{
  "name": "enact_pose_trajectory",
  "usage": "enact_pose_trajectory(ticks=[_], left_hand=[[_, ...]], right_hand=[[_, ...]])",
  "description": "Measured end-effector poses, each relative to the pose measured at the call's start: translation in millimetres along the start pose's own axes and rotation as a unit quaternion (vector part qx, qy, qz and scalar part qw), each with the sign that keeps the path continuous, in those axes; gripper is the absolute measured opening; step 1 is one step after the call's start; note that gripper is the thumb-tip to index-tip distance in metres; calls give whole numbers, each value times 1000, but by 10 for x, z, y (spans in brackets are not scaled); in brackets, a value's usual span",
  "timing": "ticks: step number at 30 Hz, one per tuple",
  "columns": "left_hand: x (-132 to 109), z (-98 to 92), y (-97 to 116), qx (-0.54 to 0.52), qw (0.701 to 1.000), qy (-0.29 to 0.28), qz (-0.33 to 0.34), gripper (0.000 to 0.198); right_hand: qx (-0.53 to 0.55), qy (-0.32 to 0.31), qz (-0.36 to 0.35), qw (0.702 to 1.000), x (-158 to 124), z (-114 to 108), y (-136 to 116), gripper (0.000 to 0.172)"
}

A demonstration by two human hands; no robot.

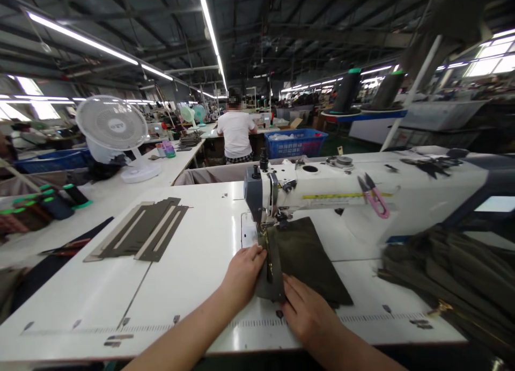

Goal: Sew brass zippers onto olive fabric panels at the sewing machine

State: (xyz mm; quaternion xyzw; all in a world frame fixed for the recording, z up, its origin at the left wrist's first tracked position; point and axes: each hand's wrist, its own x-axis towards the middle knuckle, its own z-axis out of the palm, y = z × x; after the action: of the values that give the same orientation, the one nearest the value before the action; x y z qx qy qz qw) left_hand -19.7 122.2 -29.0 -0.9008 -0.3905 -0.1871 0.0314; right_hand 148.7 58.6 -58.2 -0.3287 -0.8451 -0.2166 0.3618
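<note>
A dark olive fabric piece point(309, 261) with a zipper strip along its left edge lies under the needle of a white sewing machine point(322, 191). My left hand point(243, 274) rests flat against the left edge of the fabric, fingers stretched toward the needle. My right hand point(308, 309) presses flat on the near end of the fabric, fingers extended along the zipper.
A stack of dark cut strips point(140, 234) lies on the white table point(185, 285) to the left. Pink thread snips point(376, 199) sit on the machine arm. A heap of olive fabric point(454, 279) lies at right. A desk fan point(112, 129) and thread cones point(56, 204) stand at left. Another person point(236, 132) sits ahead.
</note>
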Motion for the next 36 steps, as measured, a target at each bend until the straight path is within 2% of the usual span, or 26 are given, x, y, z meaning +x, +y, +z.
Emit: enact_pose_trajectory(ticks=[4, 10, 15, 21, 31, 36], left_hand=[[-76, 21, 52, -9, 1000, 27, 12, 31], [-13, 18, 67, 5, 999, 28, 27, 25], [72, -19, 52, 1, 999, 19, 32, 18], [154, -11, -23, -5, 1000, 15, 27, 19], [196, 118, -207, -54, 998, 29, 10, 23], [264, 170, -279, -65, 998, 23, 3, 21]], right_hand=[[37, -35, -12, 999, 17, -21, -42, 26], [25, -11, 41, 999, -60, 89, -98, 31], [37, -11, 23, 999, -18, 98, -25, 32], [56, -34, 30, 997, 21, 130, 101, 29], [54, 6, 50, 997, 170, 271, 263, 40], [42, -8, 56, 998, 251, 327, 339, 40]])
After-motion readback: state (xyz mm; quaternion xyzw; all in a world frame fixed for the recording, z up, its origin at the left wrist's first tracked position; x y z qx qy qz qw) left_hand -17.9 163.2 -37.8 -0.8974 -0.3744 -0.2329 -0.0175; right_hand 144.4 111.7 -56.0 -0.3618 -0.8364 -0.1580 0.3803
